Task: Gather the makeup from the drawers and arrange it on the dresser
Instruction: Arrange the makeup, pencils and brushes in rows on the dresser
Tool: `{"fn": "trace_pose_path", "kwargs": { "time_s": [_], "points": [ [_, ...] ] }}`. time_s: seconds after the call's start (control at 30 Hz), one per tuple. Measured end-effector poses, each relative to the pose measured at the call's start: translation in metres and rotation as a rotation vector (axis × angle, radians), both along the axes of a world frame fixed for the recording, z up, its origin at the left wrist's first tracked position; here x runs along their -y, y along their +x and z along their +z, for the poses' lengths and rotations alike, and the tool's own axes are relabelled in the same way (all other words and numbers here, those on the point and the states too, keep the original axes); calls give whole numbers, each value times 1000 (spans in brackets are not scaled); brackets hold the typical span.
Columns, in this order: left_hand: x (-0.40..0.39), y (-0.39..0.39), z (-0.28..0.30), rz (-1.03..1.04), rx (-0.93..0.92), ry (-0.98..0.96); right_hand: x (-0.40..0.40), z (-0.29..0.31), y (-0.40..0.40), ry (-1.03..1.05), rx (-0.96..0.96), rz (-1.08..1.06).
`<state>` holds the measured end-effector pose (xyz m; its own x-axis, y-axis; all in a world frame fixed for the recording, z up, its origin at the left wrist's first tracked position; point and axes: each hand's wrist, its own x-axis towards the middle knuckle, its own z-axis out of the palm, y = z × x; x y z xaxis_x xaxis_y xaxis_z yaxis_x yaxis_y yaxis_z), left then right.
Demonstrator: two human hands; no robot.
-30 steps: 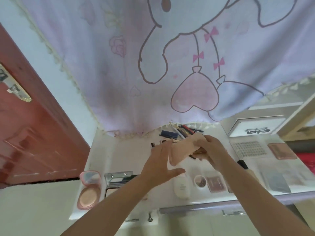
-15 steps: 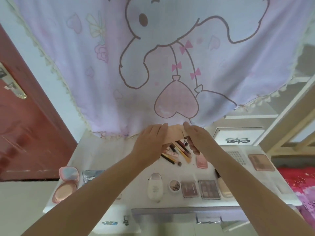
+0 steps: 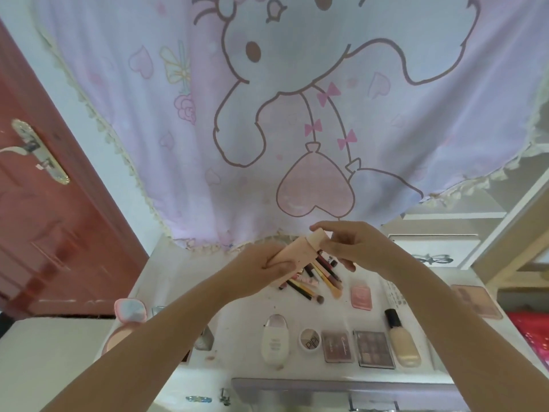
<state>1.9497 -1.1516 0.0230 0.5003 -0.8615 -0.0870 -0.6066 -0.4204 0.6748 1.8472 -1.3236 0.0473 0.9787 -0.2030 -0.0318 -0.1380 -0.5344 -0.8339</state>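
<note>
Both bare forearms reach up and forward from the lower edge of the view and converge toward the middle. The left hand [image 3: 255,270] is curled, fingers wrapped around the lower body of a peach tube [image 3: 297,254], thumb side up. The right hand [image 3: 356,248] sits just beside it and slightly higher, wrist bent inward, its fingertips [image 3: 319,227] pinching the tube's cap end. The two hands are close together, joined through the tube.

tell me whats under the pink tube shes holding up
Below the pink tube, held by the left hand and right hand, lie makeup brushes and pencils on the dresser. Their upper ends are hidden.
</note>
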Motion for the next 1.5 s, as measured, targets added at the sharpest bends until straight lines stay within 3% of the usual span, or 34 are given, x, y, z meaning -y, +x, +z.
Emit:
{"fn": "trace_pose_path", "kwargs": {
  "time_s": [0.17, 0.33, 0.6, 0.67, 0.83, 1.13, 1.33, 1.5],
  "points": [
    [9, -1, 0, 8, 12, -41, 3, 5, 0, 277, 0, -63],
    [15, -4, 4, 37, -123, -99, 9, 3, -3, 18, 166, -66],
    [6, -5, 4, 33, -488, -225, 13, 3, -2, 167, 180, 12],
    [3, -4, 2, 39, -524, -240, 11, 2, 1, 285, 187, 10],
    [-5, -3, -6, 61, -587, -226, 3, -10, 6, 283, 193, 14],
    [-19, -4, -26, 138, -719, -222, -4, -35, 20, 290, 108, -14],
    [-42, -6, -59, 321, -746, -146, -21, -65, 36, 633, -179, -22],
    [-74, -17, -112, 635, -846, -42, -56, -122, 63, 279, -310, 107]
  ]
}}
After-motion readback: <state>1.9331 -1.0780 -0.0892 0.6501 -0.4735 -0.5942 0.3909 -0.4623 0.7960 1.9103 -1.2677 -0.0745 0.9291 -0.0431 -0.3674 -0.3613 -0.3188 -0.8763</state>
